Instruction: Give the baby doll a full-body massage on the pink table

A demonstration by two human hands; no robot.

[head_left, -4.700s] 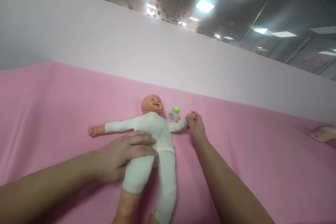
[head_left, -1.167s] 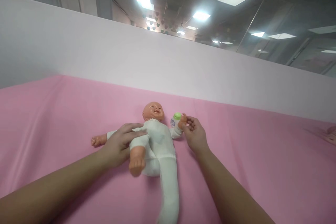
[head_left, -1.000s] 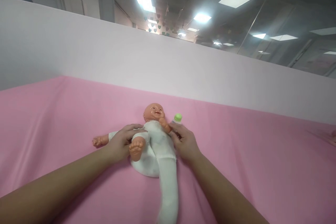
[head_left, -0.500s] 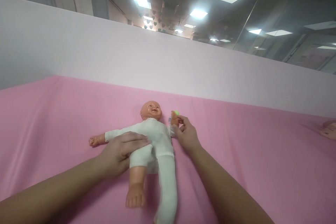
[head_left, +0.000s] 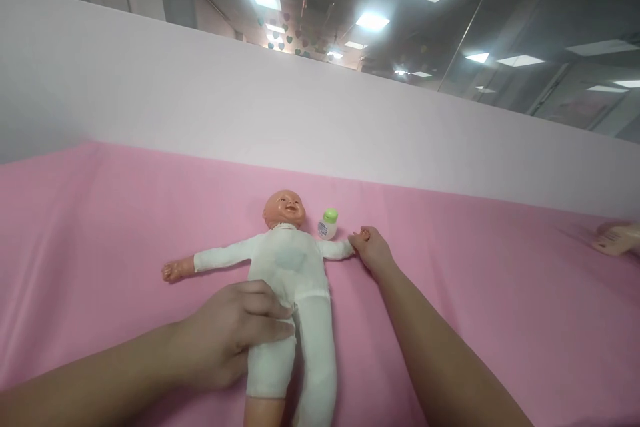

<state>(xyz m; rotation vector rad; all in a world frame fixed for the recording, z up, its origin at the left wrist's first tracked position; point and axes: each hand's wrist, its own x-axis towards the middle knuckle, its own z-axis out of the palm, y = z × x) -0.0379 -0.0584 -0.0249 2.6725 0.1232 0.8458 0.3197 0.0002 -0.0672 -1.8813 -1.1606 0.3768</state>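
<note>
Head view. A doll (head_left: 290, 267) with a hard, glossy plastic head and soft white cloth body lies face up on a table (head_left: 100, 213) draped in smooth pink fabric, arms spread, legs toward the viewer. The left hand (head_left: 235, 333) wraps its fingers around the doll's padded thigh, closed on it. The right hand (head_left: 373, 252) pinches the doll's small plastic hand, fingers closed upon it. A small rounded white bottle (head_left: 328, 224) with a green cap stands just beside the doll's head. A plain white partition (head_left: 200, 100) rises behind. Another person's hand (head_left: 617, 239) rests at the far right edge.
</note>
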